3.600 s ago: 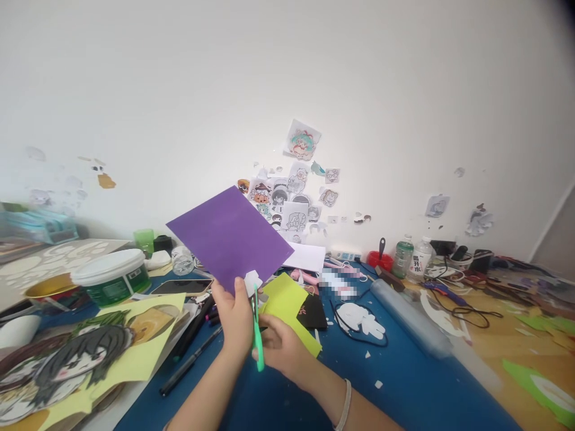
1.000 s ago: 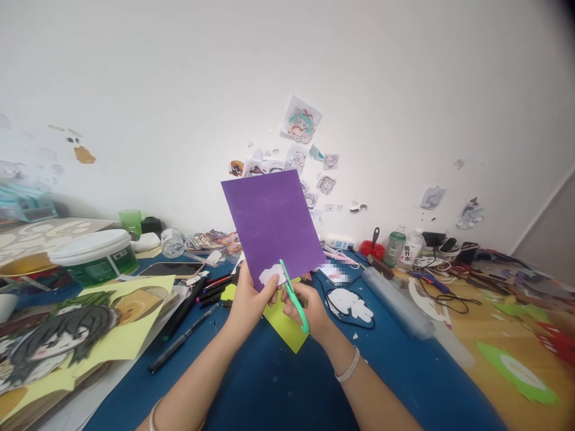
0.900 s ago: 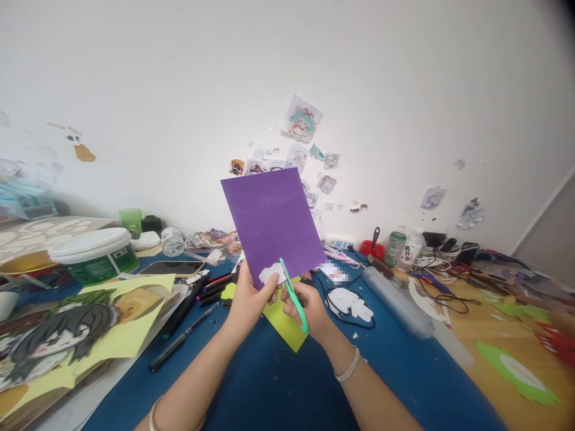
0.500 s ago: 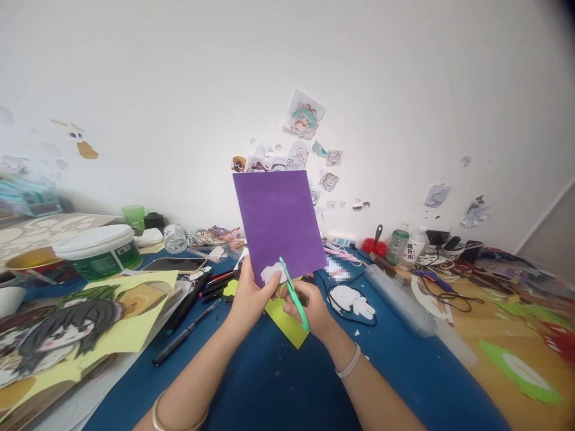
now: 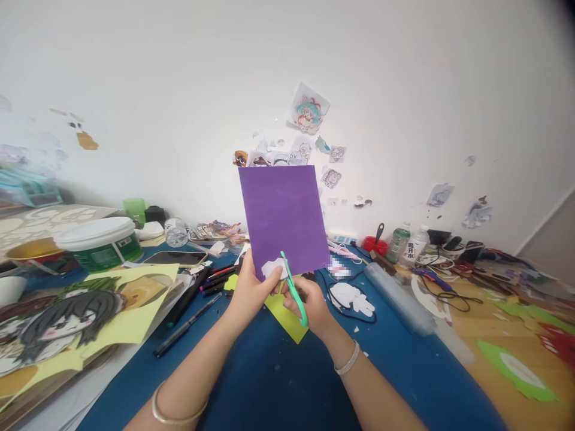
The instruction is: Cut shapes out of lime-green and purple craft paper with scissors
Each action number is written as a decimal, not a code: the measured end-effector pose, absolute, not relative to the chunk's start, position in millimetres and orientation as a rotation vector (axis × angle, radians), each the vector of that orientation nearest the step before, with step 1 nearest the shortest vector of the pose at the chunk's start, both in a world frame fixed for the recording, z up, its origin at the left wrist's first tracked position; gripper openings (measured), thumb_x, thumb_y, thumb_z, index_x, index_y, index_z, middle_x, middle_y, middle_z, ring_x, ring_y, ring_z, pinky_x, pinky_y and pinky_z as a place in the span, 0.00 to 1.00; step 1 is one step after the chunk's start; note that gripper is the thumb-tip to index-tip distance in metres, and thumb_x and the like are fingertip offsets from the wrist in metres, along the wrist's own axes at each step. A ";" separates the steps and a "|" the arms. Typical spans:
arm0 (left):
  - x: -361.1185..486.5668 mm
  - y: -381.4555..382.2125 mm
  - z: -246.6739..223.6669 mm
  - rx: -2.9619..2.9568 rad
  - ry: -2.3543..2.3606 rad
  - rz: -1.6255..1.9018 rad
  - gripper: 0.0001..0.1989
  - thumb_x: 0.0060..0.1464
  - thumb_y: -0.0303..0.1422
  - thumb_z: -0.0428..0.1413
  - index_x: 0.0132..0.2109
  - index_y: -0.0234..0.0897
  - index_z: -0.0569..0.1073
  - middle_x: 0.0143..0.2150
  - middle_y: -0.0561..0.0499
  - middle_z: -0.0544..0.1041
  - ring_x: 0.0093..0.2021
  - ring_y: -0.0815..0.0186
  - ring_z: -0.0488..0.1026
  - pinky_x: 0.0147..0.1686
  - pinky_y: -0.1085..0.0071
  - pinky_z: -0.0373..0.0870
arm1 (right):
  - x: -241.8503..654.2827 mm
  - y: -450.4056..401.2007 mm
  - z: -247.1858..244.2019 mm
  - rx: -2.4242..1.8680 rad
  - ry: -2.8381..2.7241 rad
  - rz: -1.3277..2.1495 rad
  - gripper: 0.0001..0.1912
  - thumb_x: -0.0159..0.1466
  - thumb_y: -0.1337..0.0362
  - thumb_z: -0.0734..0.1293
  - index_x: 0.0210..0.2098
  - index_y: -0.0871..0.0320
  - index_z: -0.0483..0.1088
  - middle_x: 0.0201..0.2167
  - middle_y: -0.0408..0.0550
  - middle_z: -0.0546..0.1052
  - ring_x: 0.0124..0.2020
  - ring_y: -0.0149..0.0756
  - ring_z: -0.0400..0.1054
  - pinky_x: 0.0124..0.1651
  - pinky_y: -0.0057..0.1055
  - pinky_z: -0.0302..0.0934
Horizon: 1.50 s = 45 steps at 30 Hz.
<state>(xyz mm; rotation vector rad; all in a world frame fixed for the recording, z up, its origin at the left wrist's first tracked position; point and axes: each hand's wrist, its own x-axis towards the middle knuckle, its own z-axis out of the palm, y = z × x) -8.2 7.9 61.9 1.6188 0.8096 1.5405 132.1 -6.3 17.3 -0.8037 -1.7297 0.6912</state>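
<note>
A sheet of purple paper [image 5: 285, 215] is held up in front of me, its lower left corner in my left hand [image 5: 251, 284]. That thumb presses a small white paper cutout [image 5: 272, 269] flat against the purple sheet. My right hand [image 5: 309, 305] grips green-handled scissors [image 5: 296, 299], with the blades at the sheet's lower edge beside the white cutout. Whether the blades are parted is hard to make out. Beneath both hands lies a yellow-green sheet of paper [image 5: 290, 320] on the blue table surface [image 5: 269, 383].
Left are pens [image 5: 188, 326], a phone [image 5: 176, 258], a white-lidded tub [image 5: 101, 242] and yellow paper [image 5: 155, 299] with drawn figures. Right are a white cutout [image 5: 353, 299] ringed by a black cord, a clear plastic roll [image 5: 399, 299], bottles [image 5: 411, 245] and a glue gun [image 5: 433, 279].
The purple sheet has tilted slightly more upright and shifted a little right and up in view. Both hands keep their holds, and the scissors stay at the sheet's lower edge.
</note>
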 end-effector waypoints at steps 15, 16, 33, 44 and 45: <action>-8.4 9.0 60.7 1.644 0.827 1.538 0.23 0.46 0.34 0.56 0.50 0.37 0.61 0.33 0.52 0.69 0.29 0.68 0.69 0.27 0.72 0.69 | 129.9 -7.4 15.9 -0.830 -1.684 0.658 0.17 0.53 0.51 0.66 0.32 0.61 0.68 0.27 0.49 0.72 0.24 0.32 0.59 0.30 0.30 0.58; -8.6 8.9 61.0 1.643 0.825 1.544 0.23 0.46 0.34 0.56 0.50 0.37 0.61 0.34 0.51 0.69 0.29 0.67 0.69 0.28 0.71 0.69 | 130.1 -7.4 16.0 -0.841 -1.692 0.649 0.17 0.53 0.51 0.66 0.32 0.61 0.68 0.27 0.49 0.71 0.25 0.32 0.60 0.30 0.30 0.58; -20.9 12.6 66.8 1.348 0.841 1.366 0.23 0.38 0.40 0.62 0.41 0.33 0.70 0.37 0.45 0.76 0.35 0.59 0.74 0.34 0.65 0.71 | 140.8 -5.8 21.4 -0.855 -1.817 0.690 0.18 0.51 0.51 0.68 0.32 0.61 0.70 0.23 0.45 0.66 0.25 0.32 0.58 0.30 0.29 0.57; -8.9 -0.8 70.8 1.531 1.041 1.513 0.18 0.40 0.40 0.59 0.37 0.33 0.71 0.33 0.46 0.77 0.34 0.57 0.74 0.31 0.64 0.70 | 139.2 -7.6 20.3 -0.797 -1.747 0.774 0.21 0.52 0.47 0.65 0.26 0.61 0.64 0.23 0.44 0.63 0.26 0.31 0.56 0.31 0.29 0.55; -8.7 -2.0 71.3 1.543 1.047 1.508 0.17 0.40 0.40 0.59 0.37 0.33 0.71 0.33 0.46 0.77 0.34 0.56 0.74 0.31 0.64 0.70 | 138.9 -7.8 20.5 -0.797 -1.752 0.773 0.21 0.52 0.47 0.65 0.26 0.61 0.64 0.23 0.44 0.63 0.27 0.31 0.56 0.31 0.28 0.55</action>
